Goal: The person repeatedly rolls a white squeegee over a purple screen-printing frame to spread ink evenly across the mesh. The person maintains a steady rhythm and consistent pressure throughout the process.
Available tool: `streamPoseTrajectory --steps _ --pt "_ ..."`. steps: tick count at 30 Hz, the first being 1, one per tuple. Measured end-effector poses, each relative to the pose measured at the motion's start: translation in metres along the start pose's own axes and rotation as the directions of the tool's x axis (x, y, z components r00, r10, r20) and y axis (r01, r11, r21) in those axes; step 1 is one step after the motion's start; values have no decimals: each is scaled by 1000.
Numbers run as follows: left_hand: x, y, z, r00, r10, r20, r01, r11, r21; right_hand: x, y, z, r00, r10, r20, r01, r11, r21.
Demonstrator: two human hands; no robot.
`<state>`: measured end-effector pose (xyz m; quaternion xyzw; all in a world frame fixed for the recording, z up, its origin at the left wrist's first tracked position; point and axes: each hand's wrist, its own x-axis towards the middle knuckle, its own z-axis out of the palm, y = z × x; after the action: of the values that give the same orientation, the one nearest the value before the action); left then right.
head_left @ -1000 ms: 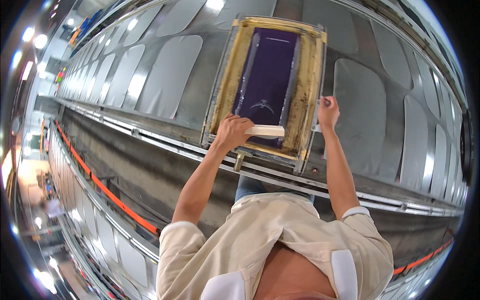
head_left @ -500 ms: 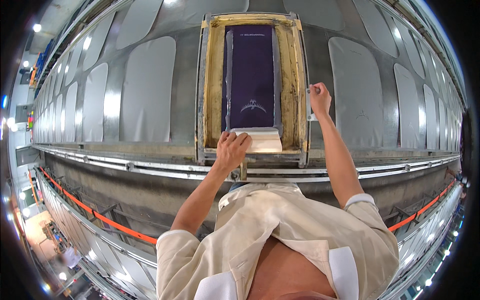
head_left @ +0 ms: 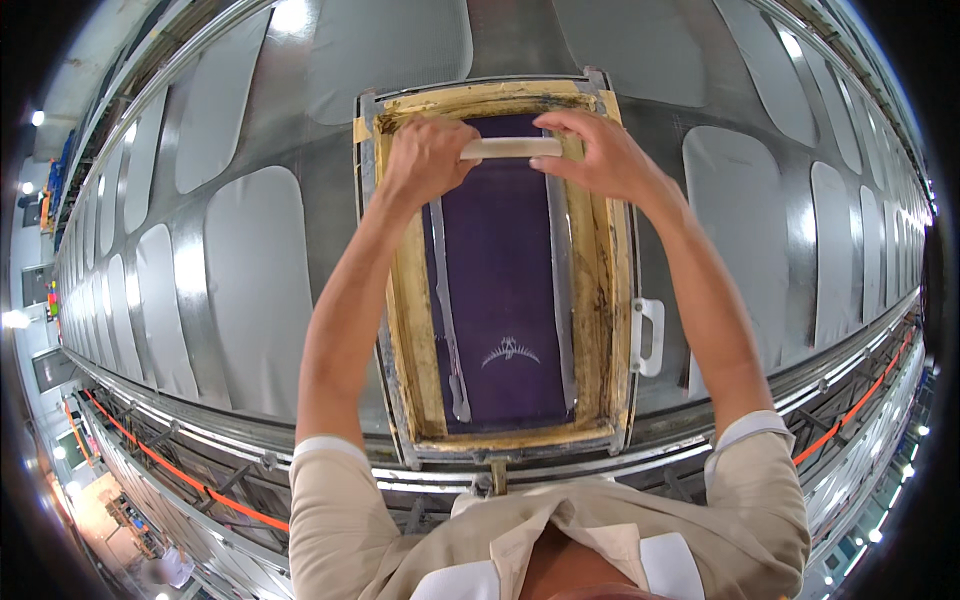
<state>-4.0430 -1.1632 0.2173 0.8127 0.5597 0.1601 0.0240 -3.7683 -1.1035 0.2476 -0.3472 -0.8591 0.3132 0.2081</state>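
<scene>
A wooden-framed printing screen (head_left: 408,330) with a purple mesh window (head_left: 500,260) lies in front of me. A pale crest-like design (head_left: 511,351) shows at its near end. Near the far end, a cream squeegee (head_left: 505,148) spans the mesh crosswise. My left hand (head_left: 428,160) is closed round its left end. My right hand (head_left: 600,155) is at the other end, thumb and forefinger spread above and below it, the thumb touching or nearly touching its edge.
A white handle (head_left: 648,337) projects from the frame's right side. Grey rounded panels (head_left: 258,270) lie in rows on the long dark table (head_left: 340,200). A metal rail (head_left: 440,483) runs along the table's near edge, and an orange strip (head_left: 230,500) lies beyond it.
My left hand has carried the squeegee from the near end of the screen to the far end. My right hand has left the frame's right side and come to the squeegee. The view has shifted.
</scene>
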Motion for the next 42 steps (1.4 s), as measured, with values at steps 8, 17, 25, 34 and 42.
streamPoseTrajectory --steps 8,17,25,34,42 --pt "63 -32 -13 948 -211 239 222 975 -22 103 7 5 903 282 323 -144 909 -391" --pt "-10 20 -8 945 -236 228 258 963 -71 31 -5 40 924 228 308 -96 916 -390" --pt "-222 171 -16 986 -115 122 127 987 -94 -196 -118 93 894 279 351 -182 941 -285" --pt "-261 222 -35 952 -187 243 228 961 -155 -257 -137 95 896 178 407 -69 961 -267" --pt "-52 63 -29 963 -201 180 206 978 -14 -19 -45 31 932 229 279 -105 912 -397"
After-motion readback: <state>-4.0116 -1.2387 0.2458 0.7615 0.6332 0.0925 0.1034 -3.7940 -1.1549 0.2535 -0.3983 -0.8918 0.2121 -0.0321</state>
